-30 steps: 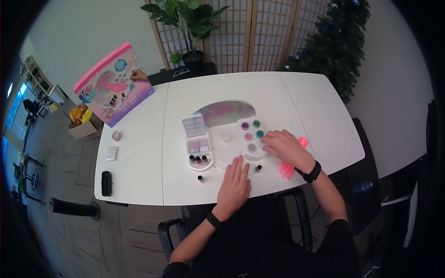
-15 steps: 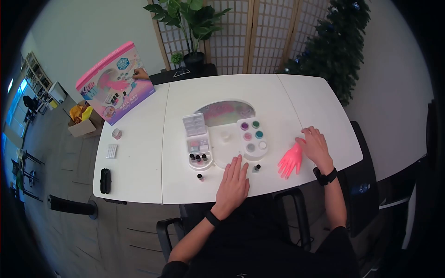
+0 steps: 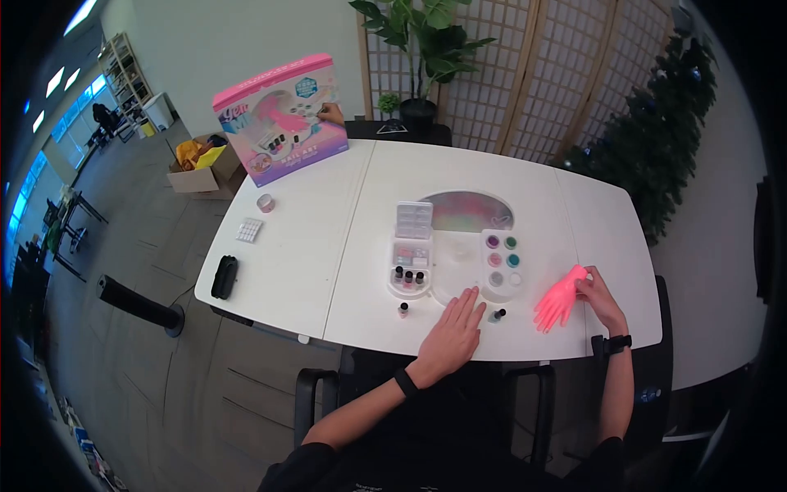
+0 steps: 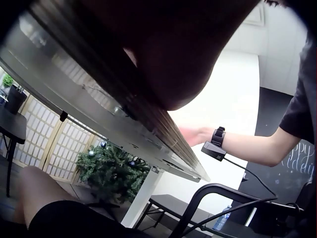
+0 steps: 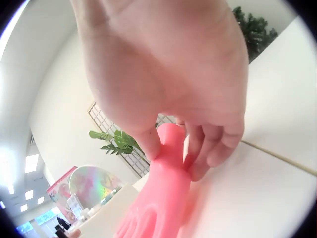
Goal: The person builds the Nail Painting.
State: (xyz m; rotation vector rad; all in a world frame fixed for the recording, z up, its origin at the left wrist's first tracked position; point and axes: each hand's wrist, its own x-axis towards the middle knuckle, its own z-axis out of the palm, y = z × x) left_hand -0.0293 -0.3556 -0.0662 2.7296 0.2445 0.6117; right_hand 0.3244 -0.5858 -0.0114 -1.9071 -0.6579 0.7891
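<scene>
My right hand (image 3: 602,298) grips a pink plastic practice hand (image 3: 557,303) around its wrist end, thumb on one side and curled fingers on the other in the right wrist view. The pink fingers point toward the table's front edge. My left hand (image 3: 452,334) lies with straight fingers at the front rim of a white nail-art station (image 3: 449,289). A small black-capped polish bottle (image 3: 498,316) lies tilted just right of my left fingers. Another polish bottle (image 3: 403,311) stands to the left of that hand.
The station carries a lidded compartment box (image 3: 414,220), several polish bottles, glitter pots (image 3: 513,261) and a shiny curved backboard (image 3: 471,211). Further left are a printed box (image 3: 283,123), a small jar (image 3: 266,202), a white sheet (image 3: 249,230) and a black case (image 3: 225,277).
My right hand has left the glitter pots, moved right and taken hold of the pink hand's wrist end. My left hand stays by the station. The head view has turned left.
</scene>
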